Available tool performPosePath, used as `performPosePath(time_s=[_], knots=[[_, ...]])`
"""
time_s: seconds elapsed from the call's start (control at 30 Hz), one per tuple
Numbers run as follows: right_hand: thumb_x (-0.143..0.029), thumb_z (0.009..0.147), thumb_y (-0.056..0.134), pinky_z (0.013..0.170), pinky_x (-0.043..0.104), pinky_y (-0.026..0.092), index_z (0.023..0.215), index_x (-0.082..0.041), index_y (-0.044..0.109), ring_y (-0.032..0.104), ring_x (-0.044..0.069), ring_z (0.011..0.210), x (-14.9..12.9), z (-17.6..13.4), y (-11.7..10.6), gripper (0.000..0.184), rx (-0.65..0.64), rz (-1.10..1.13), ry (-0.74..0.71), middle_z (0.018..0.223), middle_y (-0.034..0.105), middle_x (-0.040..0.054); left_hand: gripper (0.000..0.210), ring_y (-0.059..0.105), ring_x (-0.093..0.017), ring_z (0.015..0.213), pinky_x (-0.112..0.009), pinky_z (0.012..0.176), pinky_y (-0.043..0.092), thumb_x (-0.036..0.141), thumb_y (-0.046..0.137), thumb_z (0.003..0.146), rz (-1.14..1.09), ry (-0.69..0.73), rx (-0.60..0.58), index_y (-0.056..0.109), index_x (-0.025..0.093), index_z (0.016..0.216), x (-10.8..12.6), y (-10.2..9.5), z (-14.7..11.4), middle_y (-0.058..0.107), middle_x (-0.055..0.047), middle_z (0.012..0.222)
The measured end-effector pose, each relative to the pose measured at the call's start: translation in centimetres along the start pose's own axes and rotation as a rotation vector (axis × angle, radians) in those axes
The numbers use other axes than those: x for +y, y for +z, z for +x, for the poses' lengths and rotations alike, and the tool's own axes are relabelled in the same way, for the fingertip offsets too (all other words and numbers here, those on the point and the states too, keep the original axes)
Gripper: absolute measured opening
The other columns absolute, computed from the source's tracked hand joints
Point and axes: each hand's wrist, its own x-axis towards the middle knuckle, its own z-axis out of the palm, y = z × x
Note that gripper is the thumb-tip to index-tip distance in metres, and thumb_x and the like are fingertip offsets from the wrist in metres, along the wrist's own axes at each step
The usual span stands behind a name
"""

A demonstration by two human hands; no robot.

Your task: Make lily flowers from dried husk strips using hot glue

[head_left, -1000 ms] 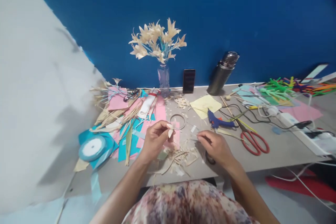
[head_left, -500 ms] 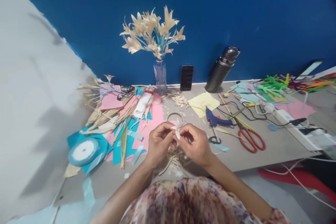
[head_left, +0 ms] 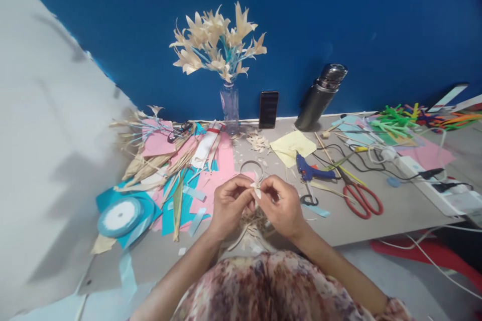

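Observation:
A small cream flower with pointed petals (head_left: 257, 188) is pinched between the fingertips of both hands, above the near part of the table. My left hand (head_left: 234, 202) grips it from the left, fingers curled. From the other side, my right hand (head_left: 280, 204) holds it with thumb and forefinger closed. Just beyond the fingers lies a ring-shaped band (head_left: 252, 164), partly covered by the flower and hands. Below my hands, close to my body, sits a heap of dry fibres and pale strips (head_left: 251, 235), partly hidden by my wrists.
Behind stand a bottle of cream flowers (head_left: 229, 108), a phone (head_left: 268, 110) and a flask (head_left: 320, 100). A glue gun (head_left: 314, 170), red-handled scissors (head_left: 363, 198) and a power strip (head_left: 429, 185) lie right. Left are a ribbon spool (head_left: 120, 216), coloured paper and dried husks.
The flower has turned slightly between my fingertips, its petals now pointing differently. Both hands stay in nearly the same place, and the view has shifted a little.

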Motion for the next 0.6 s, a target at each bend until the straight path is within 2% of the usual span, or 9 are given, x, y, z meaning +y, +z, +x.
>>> performPosePath(time_s=[0.17, 0.33, 0.47, 0.6], knots=[[-0.023, 0.084, 0.060, 0.055, 0.023, 0.038, 0.073, -0.021, 0.055, 0.048, 0.011, 0.055, 0.1, 0.0, 0.1, 0.012, -0.007, 0.030, -0.012, 0.063, 0.057, -0.0036, 0.015, 0.057, -0.008, 0.047, -0.021, 0.044, 0.048, 0.027, 0.083, 0.074, -0.004, -0.001, -0.004, 0.071, 0.018, 0.078, -0.4, -0.3, 0.0, 0.067, -0.001, 0.078], [-0.024, 0.084, 0.062, 0.053, 0.023, 0.037, 0.071, -0.022, 0.053, 0.048, 0.011, 0.052, 0.3, 0.1, 0.2, 0.016, -0.027, 0.080, 0.062, 0.060, 0.057, -0.0045, 0.020, 0.056, -0.008, 0.045, -0.020, 0.044, 0.045, 0.029, 0.083, 0.074, -0.045, -0.069, -0.020, 0.068, 0.018, 0.080, -1.0, -0.4, 0.1, 0.067, 0.001, 0.075], [-0.028, 0.086, 0.063, 0.054, 0.022, 0.038, 0.075, -0.021, 0.058, 0.052, 0.011, 0.054, 0.4, -0.1, -0.3, 0.013, -0.135, 0.076, 0.109, 0.063, 0.062, -0.0036, 0.027, 0.055, -0.008, 0.044, -0.020, 0.046, 0.043, 0.031, 0.084, 0.073, -0.121, -0.191, -0.041, 0.063, 0.018, 0.082, -0.9, -0.8, 0.6, 0.064, 0.003, 0.065], [-0.025, 0.085, 0.065, 0.059, 0.024, 0.038, 0.075, -0.022, 0.066, 0.060, 0.014, 0.061, 1.5, 1.0, -2.5, 0.012, -0.298, -0.186, 0.091, 0.068, 0.070, -0.0020, 0.032, 0.053, -0.006, 0.046, -0.018, 0.047, 0.040, 0.029, 0.085, 0.071, -0.216, -0.231, 0.006, 0.056, 0.018, 0.079, 0.1, -1.9, 1.2, 0.064, 0.004, 0.067]])
